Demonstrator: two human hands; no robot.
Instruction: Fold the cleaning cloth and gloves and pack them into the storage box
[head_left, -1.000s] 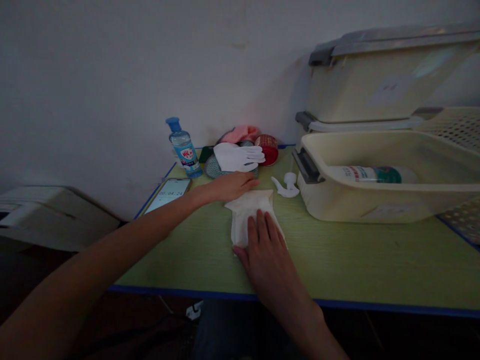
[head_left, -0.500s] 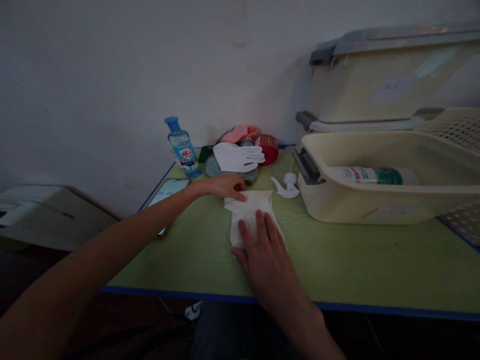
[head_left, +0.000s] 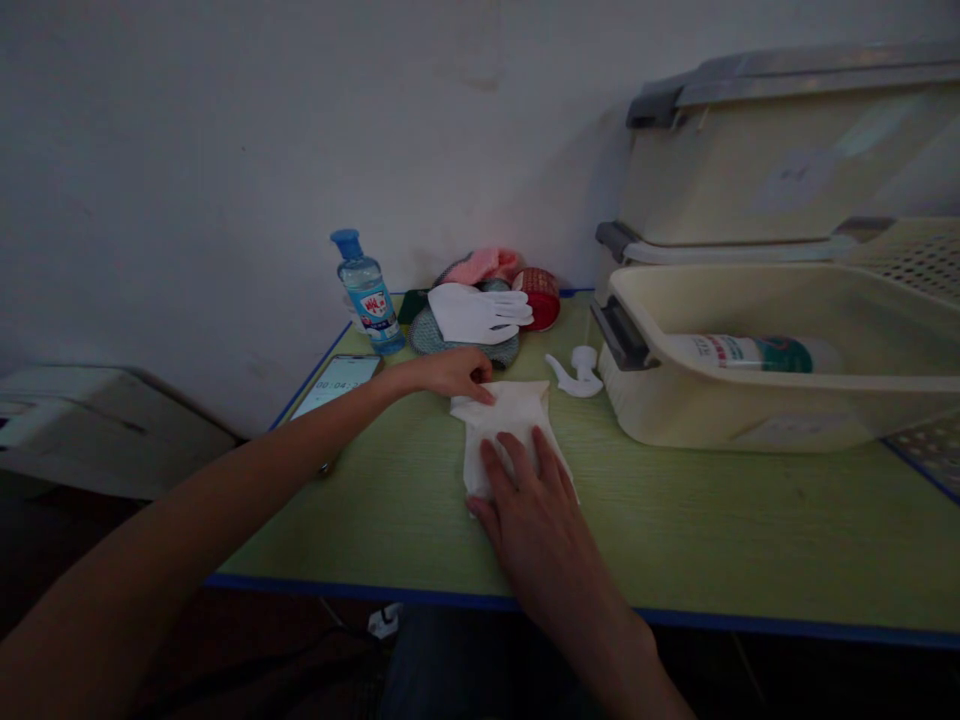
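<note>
A thin white cloth (head_left: 510,400), possibly paper, lies creased on the green table. At its upper left edge is my left hand (head_left: 455,374), its fingers curled and closed with the thumb on the cloth; the fingertips are partly hidden. My right hand (head_left: 536,510) rests palm down on the lower half, fingers stretched out and slightly bent. Behind the cloth, a white glove (head_left: 472,314) lies on a grey mesh pad (head_left: 431,335). A white spray nozzle (head_left: 576,375) is on the table to the right.
A blue bottle (head_left: 367,295) and a phone (head_left: 341,375) with a running timer are at the left. A red round item (head_left: 541,297) and pink cloth (head_left: 484,264) sit against the wall. An open cream bin (head_left: 675,420) on the right holds a spray can (head_left: 750,354); a lidded box (head_left: 720,180) stands behind.
The fingers of my right hand have bent a little and shifted slightly on the cloth. My left hand stays at the same edge. The whole view has moved very slightly.
</note>
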